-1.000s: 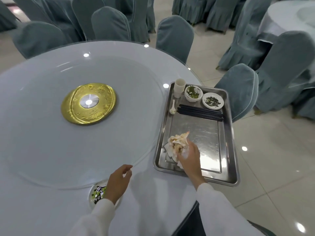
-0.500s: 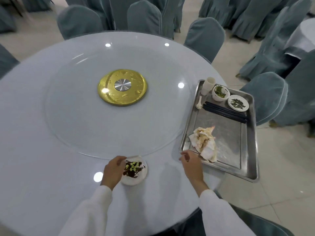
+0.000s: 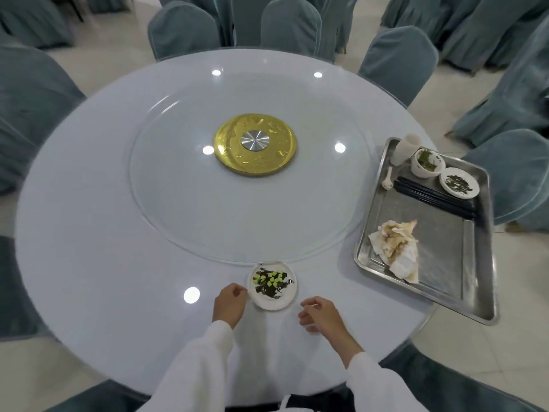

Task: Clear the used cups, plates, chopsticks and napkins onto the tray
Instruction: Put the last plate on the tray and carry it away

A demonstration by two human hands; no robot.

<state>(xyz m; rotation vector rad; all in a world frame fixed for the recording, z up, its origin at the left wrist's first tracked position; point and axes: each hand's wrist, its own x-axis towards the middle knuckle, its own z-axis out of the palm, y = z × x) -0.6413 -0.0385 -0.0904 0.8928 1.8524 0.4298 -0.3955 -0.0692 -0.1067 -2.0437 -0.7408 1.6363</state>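
Observation:
A small white plate (image 3: 271, 295) with dark scraps and green cubes sits on the table's near edge. My left hand (image 3: 229, 303) has its fingers curled at the plate's left rim and pinches it. To the plate's right my right hand (image 3: 322, 316) hovers with loosely curled fingers and holds nothing. The steel tray (image 3: 482, 263) lies on the table's right side, overhanging the edge. It holds crumpled stained napkins (image 3: 395, 248), black chopsticks (image 3: 433, 196), a white cup (image 3: 405, 150), a bowl (image 3: 427, 166), another small plate (image 3: 459, 183) and a white spoon (image 3: 387, 178).
A glass turntable with a gold hub (image 3: 255, 148) covers the middle of the round white table (image 3: 89, 233). Grey-green covered chairs (image 3: 398, 60) ring the table, one right beside the tray. Tiled floor lies to the right.
My right hand let go of the napkins on the tray and drew back left, near the plate. My left hand closed on the plate's rim. The view swung left.

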